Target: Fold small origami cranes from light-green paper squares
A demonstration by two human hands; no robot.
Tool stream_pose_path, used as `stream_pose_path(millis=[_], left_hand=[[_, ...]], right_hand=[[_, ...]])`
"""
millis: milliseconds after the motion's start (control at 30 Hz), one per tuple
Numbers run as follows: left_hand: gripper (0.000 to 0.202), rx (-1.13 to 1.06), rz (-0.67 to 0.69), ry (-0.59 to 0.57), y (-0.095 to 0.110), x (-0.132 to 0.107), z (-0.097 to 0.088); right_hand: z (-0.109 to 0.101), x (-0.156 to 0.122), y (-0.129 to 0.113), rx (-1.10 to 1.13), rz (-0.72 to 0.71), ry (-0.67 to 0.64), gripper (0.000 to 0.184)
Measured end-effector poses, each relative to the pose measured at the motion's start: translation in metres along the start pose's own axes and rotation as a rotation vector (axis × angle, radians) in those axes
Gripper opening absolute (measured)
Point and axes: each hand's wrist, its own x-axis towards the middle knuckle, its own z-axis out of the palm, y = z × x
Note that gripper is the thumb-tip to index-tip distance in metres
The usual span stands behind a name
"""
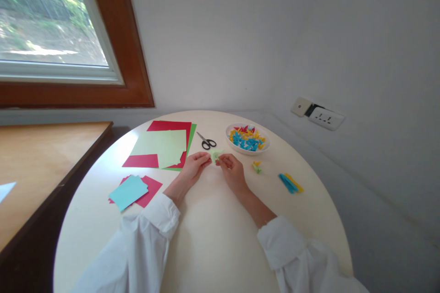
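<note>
Pinching small light-green paper piece (216, 155) between fingertips of both hands: left hand (195, 165) on its left edge, right hand (233, 170) on its right. Piece sits just above round white table (213, 238), near scissors (206, 141) and bowl (247, 151) of folded coloured pieces. Judgement: mid-fold. Next crease calls for aligned edges and firm fingertip pressure; piece is tiny, so slip risk.

The 2 forearms angle inward; left hand (193, 168) and right hand (233, 172) nearly meet, fingertips pinched.
</note>
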Motion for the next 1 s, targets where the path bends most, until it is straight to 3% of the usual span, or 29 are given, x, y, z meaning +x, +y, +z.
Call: stream_pose_path(millis=[300,1000], left_hand=[[0.025,0.004,0.011,-0.011,0.0000,0.0006,-0.0006],[0.021,-0.005,0.005,-0.004,0.0006,-0.0001,0.0000]], right_hand=[[0.0003,0.0007,0.0030,0.041,0.018,-0.061,0.010],[-0.0005,0.0007,0.0027,-0.027,0.015,-0.038,0.015]])
